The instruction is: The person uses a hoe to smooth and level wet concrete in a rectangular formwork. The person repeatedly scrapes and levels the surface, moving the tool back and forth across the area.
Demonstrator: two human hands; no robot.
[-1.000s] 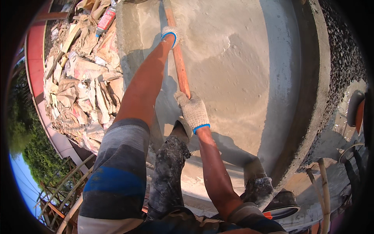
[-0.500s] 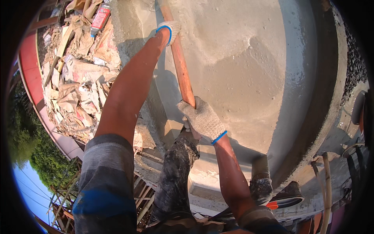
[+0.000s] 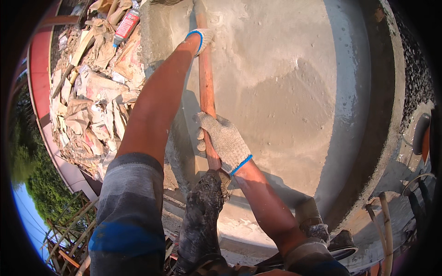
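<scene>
Both my hands wear pale knitted gloves with blue cuffs. My left hand (image 3: 206,40) is wrapped round the upper stretch of a long reddish wooden handle (image 3: 206,87). Lower down, my right hand (image 3: 226,139) grips the same handle, its fingers curled round the left side. The handle's butt end points down at my mud-caked trouser leg (image 3: 201,216). At the top edge the handle leaves the view, so the tool's working head is hidden. Beneath it spreads smooth wet grey cement mix (image 3: 281,106) inside a concrete-walled basin (image 3: 396,106).
To the left lies a heap of torn paper sacks (image 3: 85,119) with a red and grey bottle (image 3: 126,27) on top. Wooden poles (image 3: 386,225) lean at the lower right, near a dark round container (image 3: 340,250). Dark gravel (image 3: 414,69) lies beyond the right wall.
The handle's lower end has swung left, so the handle stands straighter in view. My right hand has shifted left with it, and the butt end now shows below that hand.
</scene>
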